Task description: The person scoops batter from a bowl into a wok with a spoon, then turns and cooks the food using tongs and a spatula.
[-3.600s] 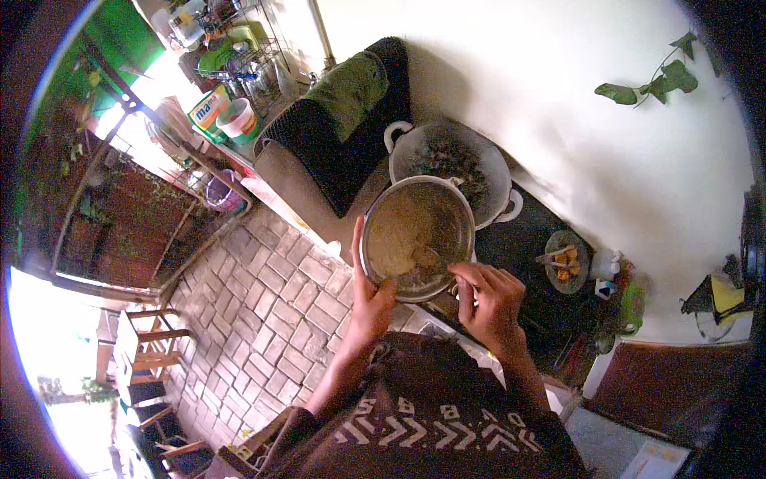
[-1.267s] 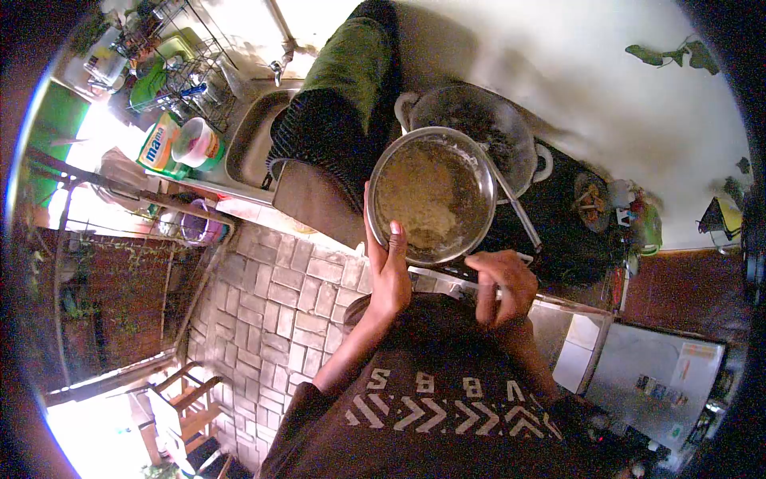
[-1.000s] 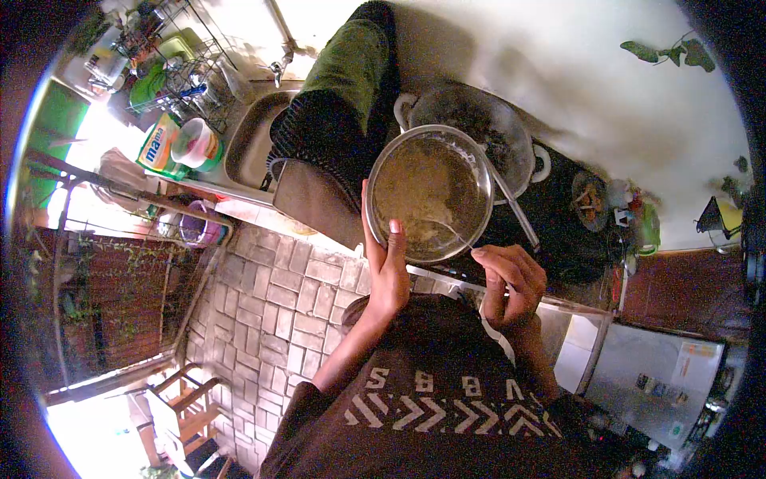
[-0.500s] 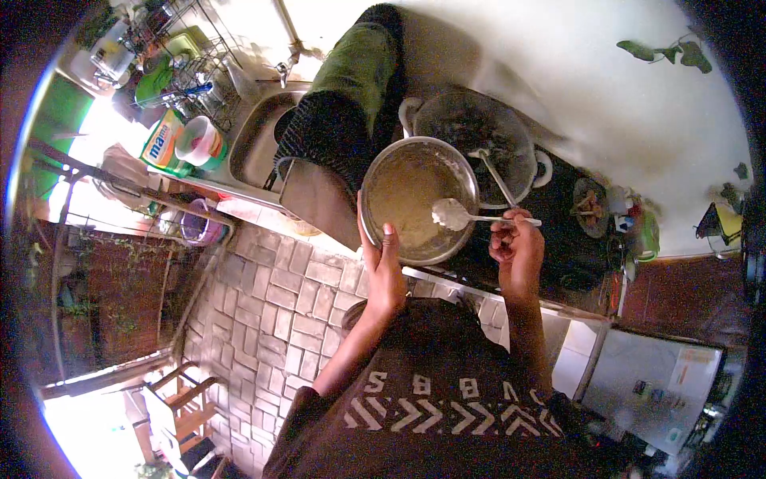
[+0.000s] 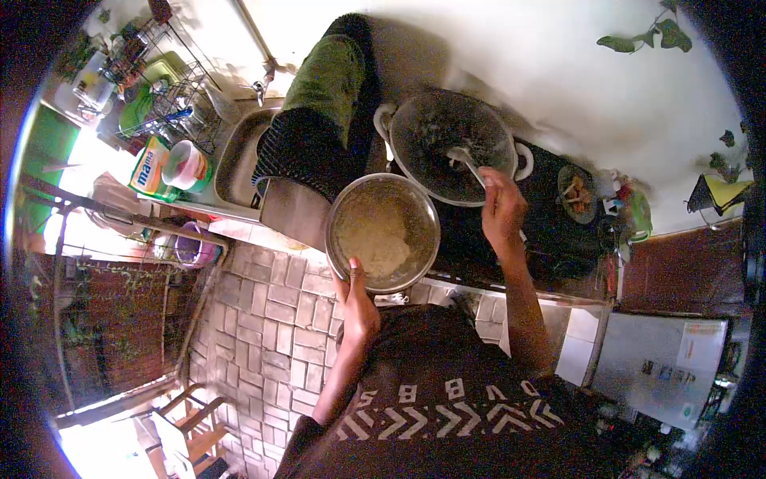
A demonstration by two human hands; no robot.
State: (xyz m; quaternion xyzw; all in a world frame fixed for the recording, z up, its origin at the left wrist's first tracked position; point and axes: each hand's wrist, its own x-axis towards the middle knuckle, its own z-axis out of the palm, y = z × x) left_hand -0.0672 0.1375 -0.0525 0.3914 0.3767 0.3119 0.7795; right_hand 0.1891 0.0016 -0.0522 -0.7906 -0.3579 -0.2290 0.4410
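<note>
My left hand (image 5: 359, 307) is closed on the near left rim of a metal bowl (image 5: 329, 227), thumb on the edge. A pale, floury-looking mixture (image 5: 379, 239) lies inside the bowl. My right hand (image 5: 504, 209) is closed round the handle of a metal spoon (image 5: 471, 164), whose head reaches into a large two-handled pot (image 5: 423, 182). The pot has a dark inside and stands on the black stove behind the bowl. I cannot make out a second spoon in my right hand.
A green cloth with a black ribbed edge (image 5: 327, 88) stands left of the pot, beside the sink (image 5: 239, 156). A plate of food (image 5: 576, 194) sits right of the pot. Farther left are a white tub (image 5: 186, 165), a MAMA packet (image 5: 153, 166) and a dish rack (image 5: 171, 96).
My right hand has moved up and slightly left, toward the pot. The white-loaded spoon is no longer visible over the bowl. My left hand and the bowl have shifted down and left in view.
</note>
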